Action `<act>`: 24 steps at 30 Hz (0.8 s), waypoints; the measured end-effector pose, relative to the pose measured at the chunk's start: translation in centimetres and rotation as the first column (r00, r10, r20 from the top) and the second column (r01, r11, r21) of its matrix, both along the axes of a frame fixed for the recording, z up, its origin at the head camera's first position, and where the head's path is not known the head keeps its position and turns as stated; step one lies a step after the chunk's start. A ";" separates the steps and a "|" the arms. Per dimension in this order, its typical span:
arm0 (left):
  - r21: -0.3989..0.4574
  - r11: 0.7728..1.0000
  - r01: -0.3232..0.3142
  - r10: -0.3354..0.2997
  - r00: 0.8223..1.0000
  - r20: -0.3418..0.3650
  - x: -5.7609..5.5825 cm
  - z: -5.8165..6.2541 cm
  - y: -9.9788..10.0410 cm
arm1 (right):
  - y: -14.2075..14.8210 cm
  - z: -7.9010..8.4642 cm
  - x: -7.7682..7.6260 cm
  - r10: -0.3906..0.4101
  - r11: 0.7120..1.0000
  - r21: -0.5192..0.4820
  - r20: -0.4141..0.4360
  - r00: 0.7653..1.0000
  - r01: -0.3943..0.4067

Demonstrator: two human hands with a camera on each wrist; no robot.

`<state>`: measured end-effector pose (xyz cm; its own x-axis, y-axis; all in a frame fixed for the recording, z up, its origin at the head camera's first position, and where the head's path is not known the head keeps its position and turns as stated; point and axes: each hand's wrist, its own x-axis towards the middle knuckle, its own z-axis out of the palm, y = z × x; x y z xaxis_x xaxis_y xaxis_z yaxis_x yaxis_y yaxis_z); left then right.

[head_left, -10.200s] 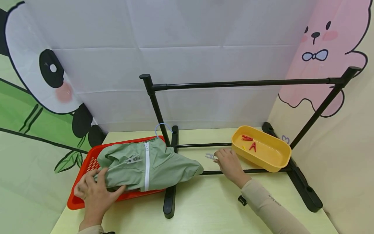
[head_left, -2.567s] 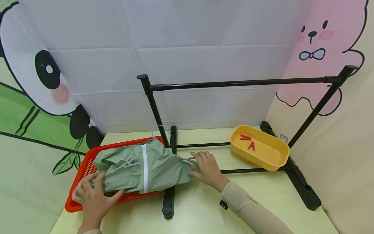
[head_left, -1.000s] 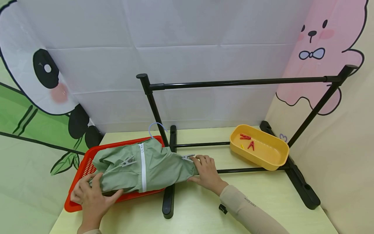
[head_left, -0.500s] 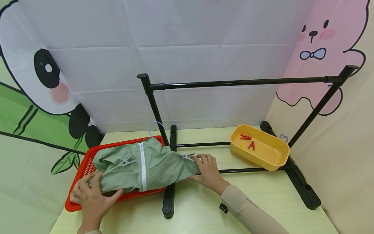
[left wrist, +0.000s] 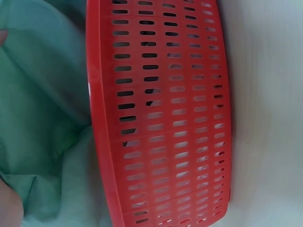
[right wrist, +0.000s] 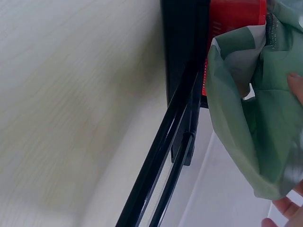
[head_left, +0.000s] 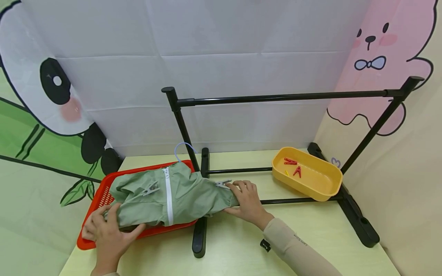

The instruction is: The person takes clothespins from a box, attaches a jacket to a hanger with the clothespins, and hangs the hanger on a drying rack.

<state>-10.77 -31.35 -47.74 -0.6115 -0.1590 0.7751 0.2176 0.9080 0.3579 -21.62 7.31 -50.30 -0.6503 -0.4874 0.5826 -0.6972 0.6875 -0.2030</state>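
A green jacket with a white zipper lies on a red basket; a pale purple hanger hook sticks up from its collar. One grey clothespin is on its left part. Another grey clothespin sits on the upper edge of its right part. My left hand holds the left end, fingers bent over the cloth, thumb at the near edge. My right hand grips the right end beside the second clothespin; in the right wrist view, fingers show at the cloth's edge.
A black rack stands on the table, its left foot beside the basket. On the right, a yellow bin holds two red clothespins and a small yellow piece. A printed sheet hangs behind.
Ten seconds ago the right hand held the second clothespin away from the jacket; now that clothespin is on the jacket's right part and the hand grips the cloth. The left hand has barely moved.
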 end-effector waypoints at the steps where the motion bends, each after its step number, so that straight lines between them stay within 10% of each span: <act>1: 0.001 1.000 -0.001 0.001 1.000 0.000 0.0 0.0 0.0 | 0.0 0.0 0.0 0.003 1.000 -0.004 -0.004 1.000 -0.003; 24: 0.015 1.000 0.003 -0.003 1.000 -0.002 0.3 1.0 0.7 | 0.2 1.1 0.3 0.042 0.991 -0.122 -0.109 0.993 -0.055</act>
<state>-10.44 -30.64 -46.70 -0.6101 -0.1688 0.7741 0.2214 0.9018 0.3712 -21.27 7.52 -49.21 -0.5592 -0.4360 0.7051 -0.7512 0.6263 -0.2085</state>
